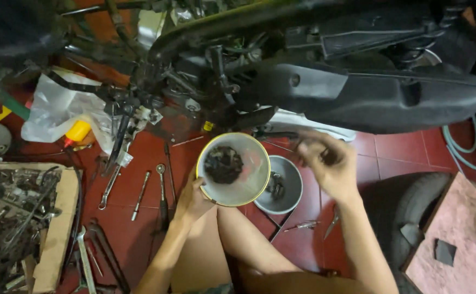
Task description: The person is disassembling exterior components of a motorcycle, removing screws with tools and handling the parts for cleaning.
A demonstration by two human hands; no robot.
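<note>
My left hand [193, 197] grips the near rim of a yellow-rimmed bowl [249, 182] and holds it tilted above the red tiled floor. A dark clump of small greasy parts [223, 164] lies inside the bowl. My right hand [328, 166] hovers to the right of the bowl, blurred, its fingers pinched around a small dark part I cannot make out. Under the bowl's right edge a grey metal bowl [289, 188] with a few small parts sits on the floor.
The black underside of a motor scooter [357, 92] spans the top. Wrenches and drivers [140, 193] lie on the tiles at left, beside a cardboard box of tools [15, 212], a plastic bag [58, 106] and a yellow bottle [77, 130]. A tyre [412, 209] and pink mat [461, 239] are at right.
</note>
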